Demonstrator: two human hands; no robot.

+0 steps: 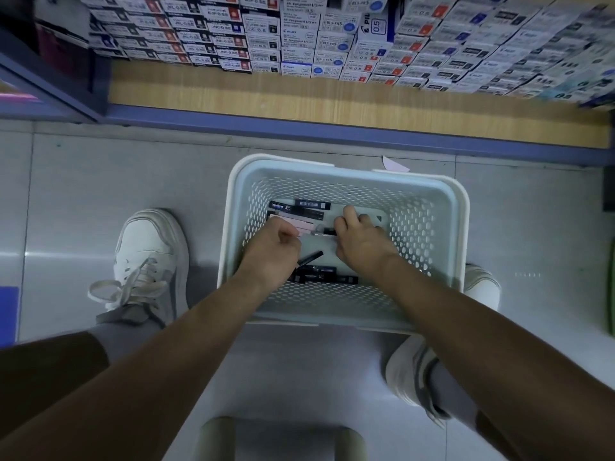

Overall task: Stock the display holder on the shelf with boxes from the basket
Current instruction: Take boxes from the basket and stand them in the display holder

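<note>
This was a stationery shop; a low wood-grain shelf with a blue front edge (pixel 299 99) carried tightly stacked rows of small white pen-refill boxes (pixel 299 44); pale grey floor tiles (pixel 100 181) ran below.

Basket (pixel 463 227): one
Hands: two, left hand (pixel 273 251) and right hand (pixel 361 241)
Shoes (pixel 149 257): two
Boxes in basket (pixel 312 203): about nine show, mostly black, some pink; the hands hide others
Shelf boxes (pixel 299 44): too many to count
Paper scrap (pixel 394 164): one
</note>
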